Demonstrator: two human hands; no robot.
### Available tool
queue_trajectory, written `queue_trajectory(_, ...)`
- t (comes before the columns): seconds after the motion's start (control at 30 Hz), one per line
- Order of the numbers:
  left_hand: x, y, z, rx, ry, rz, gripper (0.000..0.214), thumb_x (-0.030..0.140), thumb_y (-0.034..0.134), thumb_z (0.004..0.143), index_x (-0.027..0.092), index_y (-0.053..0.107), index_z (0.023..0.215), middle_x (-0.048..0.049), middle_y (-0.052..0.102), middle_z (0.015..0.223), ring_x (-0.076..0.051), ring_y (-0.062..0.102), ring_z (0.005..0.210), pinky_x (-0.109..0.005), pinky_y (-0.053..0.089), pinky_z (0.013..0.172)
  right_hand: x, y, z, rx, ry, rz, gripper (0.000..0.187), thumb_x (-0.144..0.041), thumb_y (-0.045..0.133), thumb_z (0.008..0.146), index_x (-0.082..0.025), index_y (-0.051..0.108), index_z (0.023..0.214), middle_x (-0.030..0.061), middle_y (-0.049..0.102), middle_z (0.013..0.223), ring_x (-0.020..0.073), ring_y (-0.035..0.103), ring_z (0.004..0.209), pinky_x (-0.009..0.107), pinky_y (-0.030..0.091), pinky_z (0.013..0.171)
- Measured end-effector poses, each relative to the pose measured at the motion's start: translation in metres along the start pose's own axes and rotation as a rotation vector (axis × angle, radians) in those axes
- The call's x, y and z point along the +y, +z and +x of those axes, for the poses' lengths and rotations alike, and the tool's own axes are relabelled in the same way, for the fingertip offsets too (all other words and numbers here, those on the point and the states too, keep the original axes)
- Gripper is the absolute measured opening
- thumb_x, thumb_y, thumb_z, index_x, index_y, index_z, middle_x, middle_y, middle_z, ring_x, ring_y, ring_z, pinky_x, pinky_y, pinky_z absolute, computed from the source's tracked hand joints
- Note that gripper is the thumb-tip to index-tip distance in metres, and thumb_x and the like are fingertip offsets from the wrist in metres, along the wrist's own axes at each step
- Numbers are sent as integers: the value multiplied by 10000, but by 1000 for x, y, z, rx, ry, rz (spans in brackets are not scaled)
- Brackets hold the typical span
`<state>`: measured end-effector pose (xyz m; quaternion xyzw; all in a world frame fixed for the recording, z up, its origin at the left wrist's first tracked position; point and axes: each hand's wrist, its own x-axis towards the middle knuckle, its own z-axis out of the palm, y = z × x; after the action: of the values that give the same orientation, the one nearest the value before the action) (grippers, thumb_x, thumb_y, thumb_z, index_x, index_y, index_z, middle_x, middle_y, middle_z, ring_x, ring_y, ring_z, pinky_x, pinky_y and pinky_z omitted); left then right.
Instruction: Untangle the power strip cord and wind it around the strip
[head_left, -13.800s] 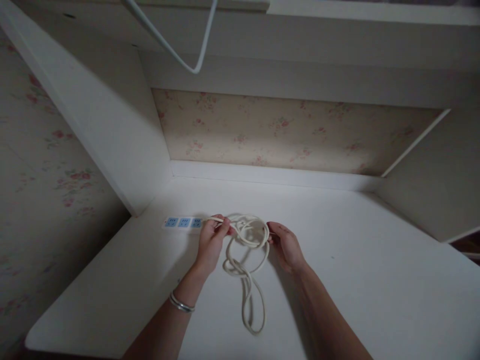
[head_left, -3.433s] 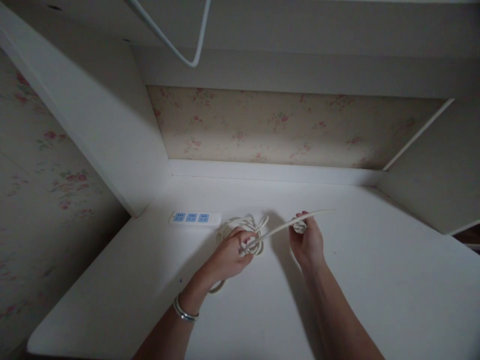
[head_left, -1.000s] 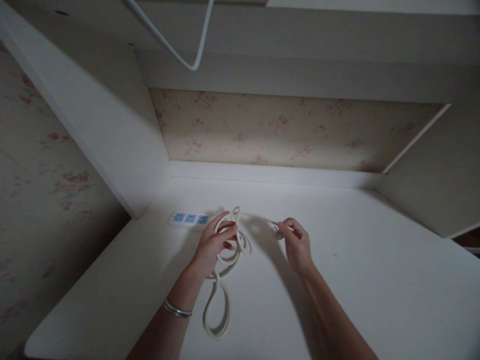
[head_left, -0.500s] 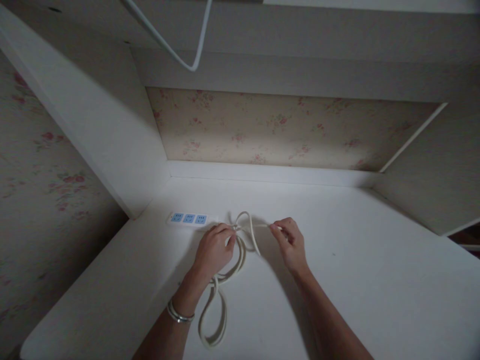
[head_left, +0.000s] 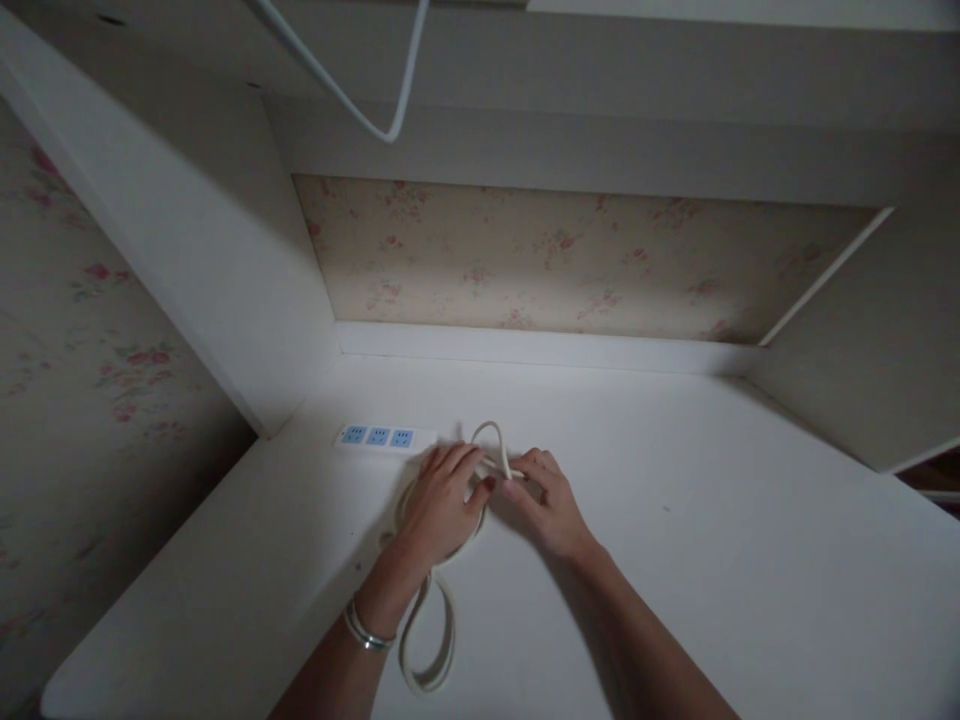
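Head view, the only one: left hand (head_left: 442, 495) lies palm-down over the cream cord (head_left: 505, 455), its back covering part of the coil; fingers bent, thumb apart, can't tell whether they grip or just press. Right hand (head_left: 551, 505) has thumb and fingers closed on the cord, pinching it just beside the left fingertips. Cord sits on the table (head_left: 712, 560) front of centre, mostly under and around the left hand; a small loop rises between the hands, a longer one trails toward the near edge. Cord ends hidden, can't make them out. Power strip (head_left: 386, 440) has its right end near the left fingers; whether the cord joins it is hard to see. Both forearms cut off at the bottom. Pale bent rod or cable (head_left: 390, 134) cut off at the top.

Counts: two hands, one power strip, three blue socket blocks on it, one cord as far as visible. Silver bracelet (head_left: 365, 634) on left wrist, one band or two unclear.

Edges: table's rounded near-left corner shows; low ledge (head_left: 525, 345) along the back, left panel (head_left: 225, 260) and right panel (head_left: 855, 360) at the sides. Most room lies right of the right hand.
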<state>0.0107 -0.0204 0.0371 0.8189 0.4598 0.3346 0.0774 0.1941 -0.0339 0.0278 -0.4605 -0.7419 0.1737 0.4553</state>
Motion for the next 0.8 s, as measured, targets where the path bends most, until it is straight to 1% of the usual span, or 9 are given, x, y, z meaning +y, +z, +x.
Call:
queue_trajectory(0.07,3,-1,0,-53,12,6,233,241,577,845,250,593,1078,-33,639,1084,-219,545,1071,-437,330,1054,0,3,0,15,-24,-82,214,-416,647,827,-249,690,954,20,572,808,184,507,812,361,395,780)
queue_trajectory(0.17,4,-1,0,-58,-33,-3,105,245,554,864,234,612,950,-35,634,974,-208,558,988,-379,418,935,1,8,-2,98,-34,-173,203,-395,643,831,-277,703,985,33,569,873,193,508,853,373,401,804)
queue_trajectory(0.3,0,0,2,-6,-56,-52,134,276,482,914,230,606,891,-36,611,904,-198,549,913,-338,431,833,5,12,-1,252,27,-158,210,-391,614,851,-313,713,1019,62,538,1066,215,492,978,400,405,883)
queue_trajectory(0.37,-4,0,3,48,-78,-82,161,281,465,924,225,596,847,-39,601,871,-198,538,879,-327,420,795,9,11,1,327,101,-86,222,-410,596,857,-291,725,992,70,529,1078,210,496,969,391,418,881)
queue_trajectory(0.43,-7,0,3,110,-113,-123,182,288,466,923,219,577,796,-38,588,837,-196,526,851,-316,404,765,16,9,4,383,200,12,265,-441,572,861,-258,729,970,72,537,1040,200,513,933,367,441,842)
queue_trajectory(0.57,-10,-2,4,223,-200,-251,202,309,483,912,210,540,744,-10,557,756,-166,500,761,-276,366,698,33,3,9,482,458,157,355,-522,580,817,-221,730,929,63,593,945,194,548,857,325,464,731)
queue_trajectory(0.63,-10,-4,5,274,-259,-326,237,328,485,908,204,511,708,13,527,701,-143,471,691,-255,339,647,38,1,11,517,570,244,410,-557,611,773,-197,727,931,61,630,884,187,556,768,304,458,641)
queue_trajectory(0.73,-11,-6,6,352,-357,-450,300,373,477,908,202,454,662,46,435,611,-119,400,603,-240,301,583,42,0,12,523,670,379,469,-578,647,725,-163,718,933,48,648,780,147,516,597,267,405,505)
queue_trajectory(0.8,-12,-8,7,407,-414,-519,320,404,470,908,204,435,661,56,380,589,-113,366,581,-236,293,564,43,-1,11,543,692,402,462,-574,668,703,-156,716,893,37,640,728,130,496,549,257,392,485)
